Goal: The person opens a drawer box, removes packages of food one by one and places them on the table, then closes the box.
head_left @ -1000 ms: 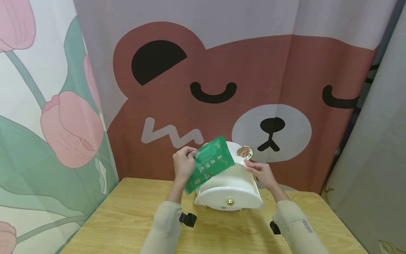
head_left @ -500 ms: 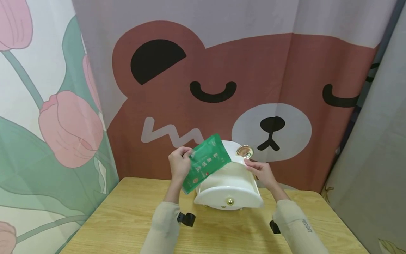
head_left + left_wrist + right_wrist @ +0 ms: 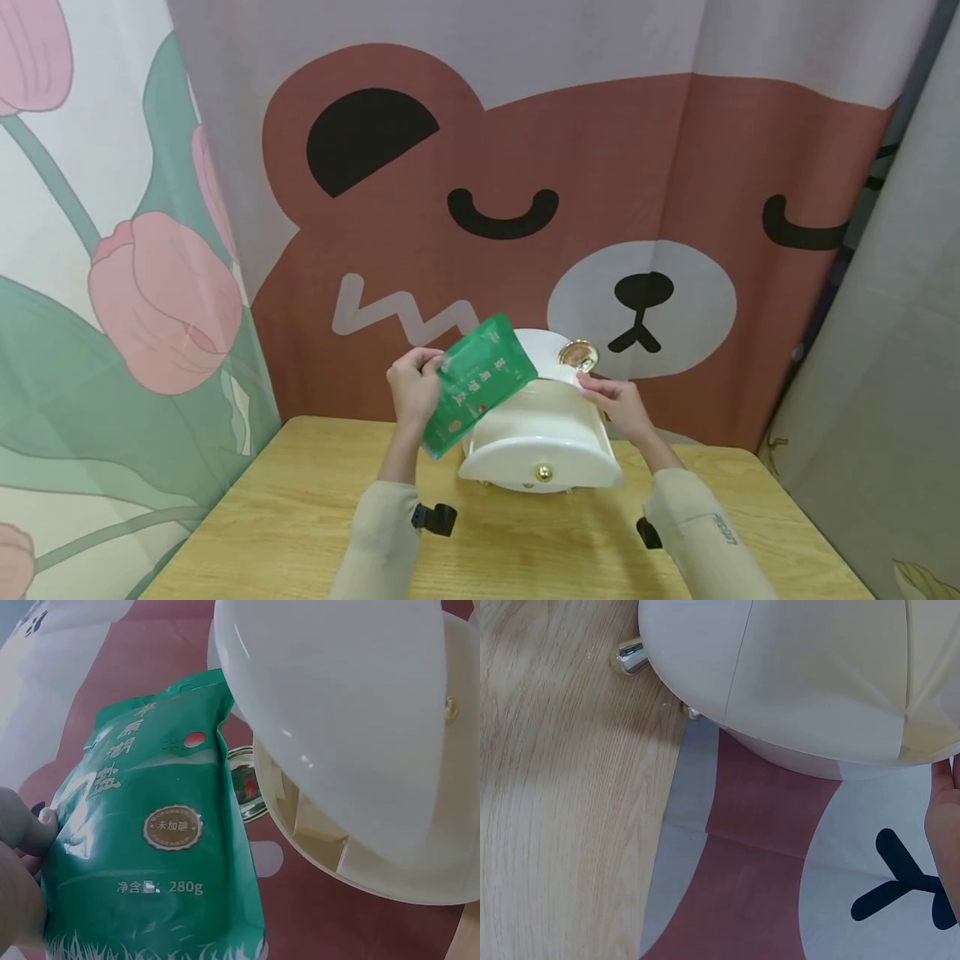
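Observation:
In my left hand [image 3: 415, 390] I grip a shiny green salt pouch [image 3: 480, 383] by its left edge, tilted, in front of a white box's left side. The left wrist view shows "280g" and Chinese lettering on the pouch [image 3: 161, 817]. Rounded and glossy, the white box [image 3: 540, 417] has a gold knob [image 3: 543, 472] on its front panel. Pale compartments [image 3: 321, 821] show beneath its raised white cover [image 3: 337, 712]. At the box's upper right edge, my right hand [image 3: 618, 406] pinches the rim, close below a round gold piece [image 3: 579, 356].
The box stands on short gold feet [image 3: 632, 657] on a light wooden table [image 3: 300, 500]. Behind it hangs a curtain with a brown bear [image 3: 600, 167]. A tulip-patterned curtain [image 3: 165, 300] borders the left, and a pale curtain [image 3: 885, 375] the right.
My left hand has moved left with the salt pouch, uncovering more of the box's left side and top. The right hand stays at the rim.

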A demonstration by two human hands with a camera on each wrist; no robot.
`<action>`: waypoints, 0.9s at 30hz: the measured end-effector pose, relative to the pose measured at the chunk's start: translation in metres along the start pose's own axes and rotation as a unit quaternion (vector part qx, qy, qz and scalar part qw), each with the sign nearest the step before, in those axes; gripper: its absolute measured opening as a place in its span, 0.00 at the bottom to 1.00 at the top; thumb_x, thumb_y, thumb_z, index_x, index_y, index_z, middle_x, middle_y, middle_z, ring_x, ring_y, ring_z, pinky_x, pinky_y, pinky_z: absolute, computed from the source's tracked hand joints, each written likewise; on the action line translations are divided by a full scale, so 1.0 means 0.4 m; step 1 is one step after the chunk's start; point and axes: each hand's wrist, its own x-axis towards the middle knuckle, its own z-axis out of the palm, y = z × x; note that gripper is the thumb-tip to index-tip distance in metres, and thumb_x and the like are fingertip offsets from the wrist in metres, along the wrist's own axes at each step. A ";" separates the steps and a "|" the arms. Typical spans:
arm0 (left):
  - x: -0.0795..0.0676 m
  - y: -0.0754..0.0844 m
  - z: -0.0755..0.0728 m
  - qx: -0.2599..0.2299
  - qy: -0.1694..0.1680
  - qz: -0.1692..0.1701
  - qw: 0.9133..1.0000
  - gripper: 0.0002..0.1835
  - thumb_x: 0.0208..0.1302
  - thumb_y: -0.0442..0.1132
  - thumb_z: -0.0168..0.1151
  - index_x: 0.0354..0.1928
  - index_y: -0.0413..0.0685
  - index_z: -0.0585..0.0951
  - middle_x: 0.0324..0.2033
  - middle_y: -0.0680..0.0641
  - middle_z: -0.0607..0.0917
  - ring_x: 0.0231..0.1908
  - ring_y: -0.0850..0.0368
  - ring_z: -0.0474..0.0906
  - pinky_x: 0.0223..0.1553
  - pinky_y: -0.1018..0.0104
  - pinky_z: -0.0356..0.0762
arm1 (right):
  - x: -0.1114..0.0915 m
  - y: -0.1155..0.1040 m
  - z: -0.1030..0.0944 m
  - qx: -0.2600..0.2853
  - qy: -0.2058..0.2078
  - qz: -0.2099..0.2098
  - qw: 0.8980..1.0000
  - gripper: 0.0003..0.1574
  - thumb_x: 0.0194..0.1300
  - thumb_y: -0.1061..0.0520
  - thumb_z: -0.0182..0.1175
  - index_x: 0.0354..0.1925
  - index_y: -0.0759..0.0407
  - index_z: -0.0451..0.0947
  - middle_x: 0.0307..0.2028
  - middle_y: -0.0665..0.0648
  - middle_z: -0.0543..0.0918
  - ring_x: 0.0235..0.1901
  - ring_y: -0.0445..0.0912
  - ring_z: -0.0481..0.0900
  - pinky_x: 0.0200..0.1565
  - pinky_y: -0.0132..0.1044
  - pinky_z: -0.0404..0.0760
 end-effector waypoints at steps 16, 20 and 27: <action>-0.002 -0.024 -0.031 0.009 0.031 -0.011 0.999 0.04 0.56 0.26 0.58 0.27 0.34 0.81 0.22 0.41 0.82 0.17 0.59 0.69 0.17 0.74 0.63 | -0.001 0.000 -0.001 -0.006 0.003 0.005 1.000 0.18 0.57 0.64 0.58 0.45 0.75 0.73 0.49 0.67 0.73 0.50 0.44 0.72 0.43 0.27 0.72; -0.002 -0.028 -0.037 0.006 0.040 -0.021 0.999 0.04 0.55 0.26 0.58 0.27 0.33 0.81 0.22 0.41 0.82 0.18 0.59 0.69 0.17 0.74 0.64 | -0.001 0.001 -0.001 -0.006 0.008 0.004 1.000 0.18 0.57 0.65 0.58 0.45 0.75 0.73 0.48 0.67 0.73 0.49 0.42 0.73 0.43 0.27 0.71; -0.003 -0.041 -0.053 -0.007 0.055 -0.044 0.997 0.04 0.56 0.26 0.58 0.27 0.33 0.81 0.23 0.40 0.82 0.18 0.60 0.70 0.18 0.75 0.65 | 0.000 0.002 0.001 -0.007 0.006 0.005 1.000 0.18 0.58 0.64 0.58 0.45 0.75 0.73 0.49 0.67 0.73 0.50 0.43 0.72 0.44 0.27 0.71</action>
